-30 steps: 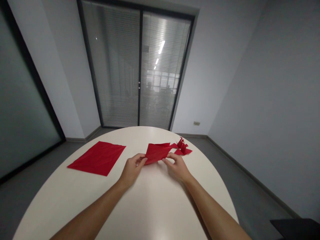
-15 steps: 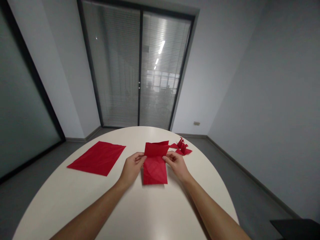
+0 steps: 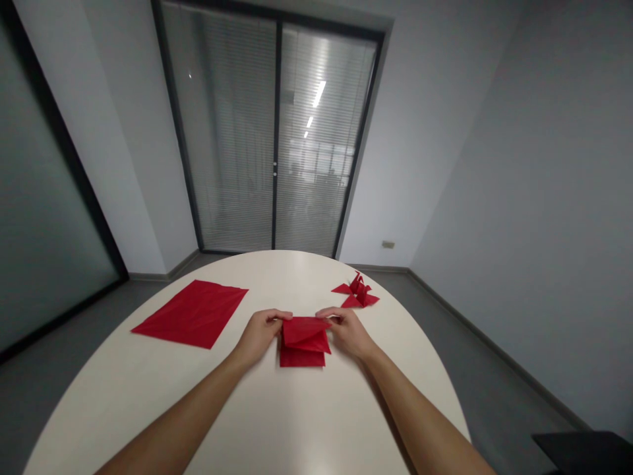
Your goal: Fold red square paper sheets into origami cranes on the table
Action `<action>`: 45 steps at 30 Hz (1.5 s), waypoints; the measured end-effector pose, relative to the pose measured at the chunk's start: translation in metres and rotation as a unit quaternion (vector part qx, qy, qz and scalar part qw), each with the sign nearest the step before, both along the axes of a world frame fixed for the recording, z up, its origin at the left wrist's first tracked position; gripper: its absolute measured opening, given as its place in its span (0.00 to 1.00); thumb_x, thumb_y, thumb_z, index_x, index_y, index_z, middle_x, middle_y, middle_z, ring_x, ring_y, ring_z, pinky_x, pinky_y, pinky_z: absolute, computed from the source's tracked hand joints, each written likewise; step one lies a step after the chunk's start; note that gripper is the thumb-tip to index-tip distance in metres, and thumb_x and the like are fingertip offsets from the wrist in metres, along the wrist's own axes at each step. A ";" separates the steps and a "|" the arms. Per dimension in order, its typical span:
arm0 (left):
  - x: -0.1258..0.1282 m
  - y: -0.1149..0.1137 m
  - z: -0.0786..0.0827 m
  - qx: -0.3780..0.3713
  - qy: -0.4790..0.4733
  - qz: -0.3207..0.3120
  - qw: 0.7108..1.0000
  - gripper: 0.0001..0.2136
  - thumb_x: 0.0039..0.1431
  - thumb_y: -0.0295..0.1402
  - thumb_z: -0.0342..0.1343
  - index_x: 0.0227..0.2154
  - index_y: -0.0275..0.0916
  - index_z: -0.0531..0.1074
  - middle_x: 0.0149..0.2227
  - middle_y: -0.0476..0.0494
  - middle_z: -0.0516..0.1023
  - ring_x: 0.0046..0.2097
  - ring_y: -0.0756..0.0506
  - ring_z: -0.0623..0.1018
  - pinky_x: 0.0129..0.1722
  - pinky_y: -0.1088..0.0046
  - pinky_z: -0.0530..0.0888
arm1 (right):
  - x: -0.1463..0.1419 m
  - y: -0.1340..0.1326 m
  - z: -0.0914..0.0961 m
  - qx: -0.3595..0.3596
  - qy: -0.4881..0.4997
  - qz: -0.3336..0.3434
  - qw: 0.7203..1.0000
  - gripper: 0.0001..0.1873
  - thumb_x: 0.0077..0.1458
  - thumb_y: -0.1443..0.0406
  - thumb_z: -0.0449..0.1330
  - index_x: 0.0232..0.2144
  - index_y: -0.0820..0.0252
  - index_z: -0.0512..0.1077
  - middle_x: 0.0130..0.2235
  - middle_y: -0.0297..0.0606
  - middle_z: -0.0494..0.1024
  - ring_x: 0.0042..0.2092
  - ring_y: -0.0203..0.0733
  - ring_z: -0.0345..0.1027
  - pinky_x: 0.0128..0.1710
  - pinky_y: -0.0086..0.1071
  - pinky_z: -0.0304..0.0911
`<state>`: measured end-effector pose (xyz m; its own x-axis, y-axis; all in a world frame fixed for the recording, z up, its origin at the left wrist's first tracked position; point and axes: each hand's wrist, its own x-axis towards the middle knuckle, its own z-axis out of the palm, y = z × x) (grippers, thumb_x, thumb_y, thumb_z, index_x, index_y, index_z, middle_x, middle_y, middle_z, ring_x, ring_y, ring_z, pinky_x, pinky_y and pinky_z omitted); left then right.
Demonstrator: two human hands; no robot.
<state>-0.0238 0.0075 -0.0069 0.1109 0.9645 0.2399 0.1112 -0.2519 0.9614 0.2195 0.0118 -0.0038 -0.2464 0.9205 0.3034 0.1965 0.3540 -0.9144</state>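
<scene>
A folded red paper (image 3: 302,343) lies on the white round table (image 3: 297,422) between my hands. My left hand (image 3: 260,335) pinches its upper left corner, and my right hand (image 3: 347,331) pinches its upper right corner. The top flap is bent over toward me onto the lower part. Both forearms reach in from the bottom of the view.
A flat red paper sheet (image 3: 192,312) lies at the table's left. A finished red paper crane (image 3: 358,292) sits at the far right of the table. Beyond stand a glass door with blinds (image 3: 274,132) and grey walls. A dark object (image 3: 583,450) shows at the bottom right corner.
The paper was first held raised between my hands, then hung down onto the table; now its upper half has been folded toward me over the lower half.
</scene>
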 end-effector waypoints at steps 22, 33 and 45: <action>0.006 -0.010 -0.001 0.019 0.118 -0.003 0.993 0.12 0.55 0.28 0.56 0.43 0.37 0.76 0.43 0.39 0.82 0.42 0.42 0.82 0.45 0.64 0.78 | -0.004 -0.003 -0.002 0.008 -0.112 -0.015 0.994 0.15 0.55 0.59 0.65 0.43 0.60 0.78 0.31 0.34 0.77 0.30 0.38 0.66 0.30 0.30 0.61; 0.019 -0.037 -0.005 0.160 0.466 -0.090 0.866 0.26 0.67 0.35 0.46 0.67 0.36 0.58 0.69 0.34 0.58 0.71 0.40 0.58 0.69 0.54 0.54 | -0.008 -0.012 0.011 0.150 -0.286 -0.085 0.943 0.13 0.60 0.65 0.60 0.45 0.59 0.79 0.49 0.47 0.80 0.52 0.50 0.71 0.56 0.44 0.63; 0.017 -0.038 -0.009 0.154 0.549 -0.068 0.819 0.27 0.69 0.33 0.38 0.68 0.31 0.55 0.70 0.30 0.53 0.72 0.37 0.53 0.68 0.47 0.50 | -0.037 -0.041 0.007 0.054 -0.447 0.072 0.890 0.34 0.71 0.51 0.39 0.71 0.63 0.48 0.72 0.47 0.46 0.73 0.53 0.36 0.71 0.54 0.34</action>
